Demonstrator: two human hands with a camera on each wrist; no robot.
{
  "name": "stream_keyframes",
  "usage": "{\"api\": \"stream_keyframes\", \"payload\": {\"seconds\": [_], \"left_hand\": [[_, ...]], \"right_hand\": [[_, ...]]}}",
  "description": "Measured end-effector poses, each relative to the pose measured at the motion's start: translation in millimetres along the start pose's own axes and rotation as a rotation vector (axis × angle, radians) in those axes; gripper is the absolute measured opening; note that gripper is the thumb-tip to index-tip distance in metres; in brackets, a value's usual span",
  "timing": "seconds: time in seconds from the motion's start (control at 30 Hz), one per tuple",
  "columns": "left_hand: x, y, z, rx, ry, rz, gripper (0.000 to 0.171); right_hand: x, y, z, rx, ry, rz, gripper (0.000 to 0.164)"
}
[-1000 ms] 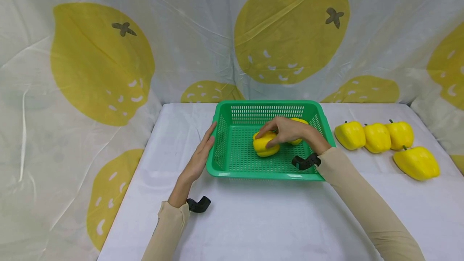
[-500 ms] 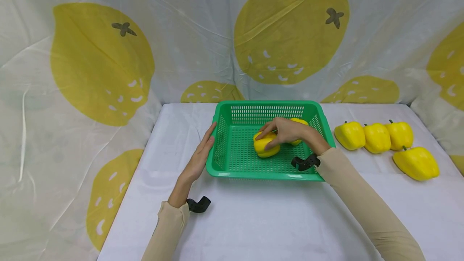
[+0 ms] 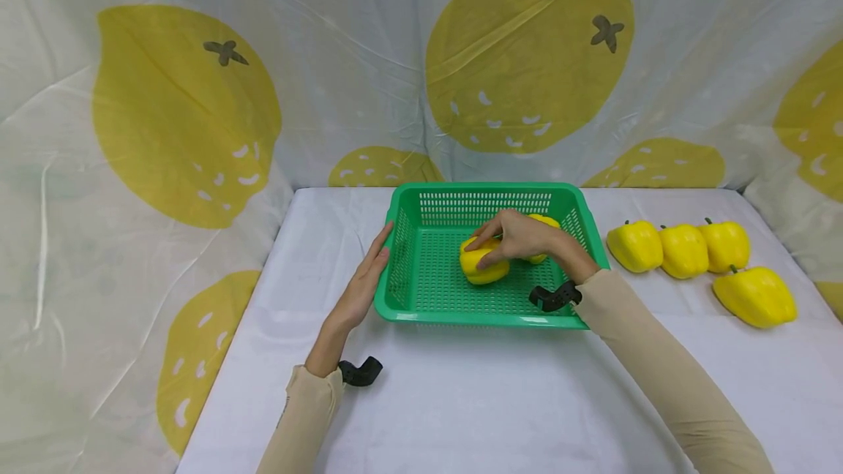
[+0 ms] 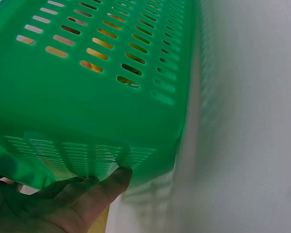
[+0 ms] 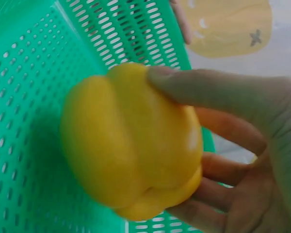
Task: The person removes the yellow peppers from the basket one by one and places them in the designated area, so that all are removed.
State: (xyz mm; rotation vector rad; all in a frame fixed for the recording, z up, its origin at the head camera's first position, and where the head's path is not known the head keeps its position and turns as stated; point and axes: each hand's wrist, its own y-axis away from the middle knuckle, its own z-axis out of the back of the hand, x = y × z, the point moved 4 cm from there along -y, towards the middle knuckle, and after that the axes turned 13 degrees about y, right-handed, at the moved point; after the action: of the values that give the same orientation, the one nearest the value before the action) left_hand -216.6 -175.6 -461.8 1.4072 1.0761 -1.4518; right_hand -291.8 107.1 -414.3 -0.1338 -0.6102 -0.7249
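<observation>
A green perforated plastic basket (image 3: 428, 317) stands on the white-covered table. In the head view, my right hand (image 3: 525, 235) reaches over the basket and grips a yellow bell pepper (image 3: 486, 272) from above. The right wrist view shows the thumb on one side of this bell pepper (image 5: 128, 141) and the fingers on the other, close over the basket floor. Another yellow bell pepper (image 3: 546, 221) lies in the basket's right part, partly hidden behind my right hand. My left hand (image 3: 358, 291) touches the basket's left side with straight fingers; the left wrist view has its fingertips against the wall.
Several yellow bell peppers (image 3: 685, 251) lie on the table (image 3: 474, 401) to the right of the basket, one of them (image 3: 757, 297) nearer the front. A lemon-print cloth (image 3: 369, 57) hangs behind and at the sides of the table.
The right hand and the gripped bell pepper have shifted only slightly, and the thumb sits a little further left on it. The left hand and the basket have stayed in place.
</observation>
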Motion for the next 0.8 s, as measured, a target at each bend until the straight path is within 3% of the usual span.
{"api": "stream_keyframes", "payload": {"seconds": [0.17, 0.33, 0.57, 0.8], "left_hand": [[-0.8, 1.1, 0.3, -0.004, -0.009, 0.003, 0.054], [-0.8, 0.7, -0.9, 0.000, -0.012, 0.002, 0.054], [-0.7, 0.2, -1.3, -0.005, -0.010, 0.005, 0.054], [-0.6, 0.0, -1.5, -0.004, -0.013, 0.005, 0.054]], "right_hand": [[6.2, 5.8, 15.9, -0.146, -0.086, -0.016, 0.036], [8.6, 26.1, 38.1, -0.322, -0.136, -0.137, 0.038], [9.8, 78.6, 68.6, -0.561, -0.204, -0.330, 0.045], [-2.6, 138.5, 83.0, -0.784, -0.095, -0.457, 0.046]]}}
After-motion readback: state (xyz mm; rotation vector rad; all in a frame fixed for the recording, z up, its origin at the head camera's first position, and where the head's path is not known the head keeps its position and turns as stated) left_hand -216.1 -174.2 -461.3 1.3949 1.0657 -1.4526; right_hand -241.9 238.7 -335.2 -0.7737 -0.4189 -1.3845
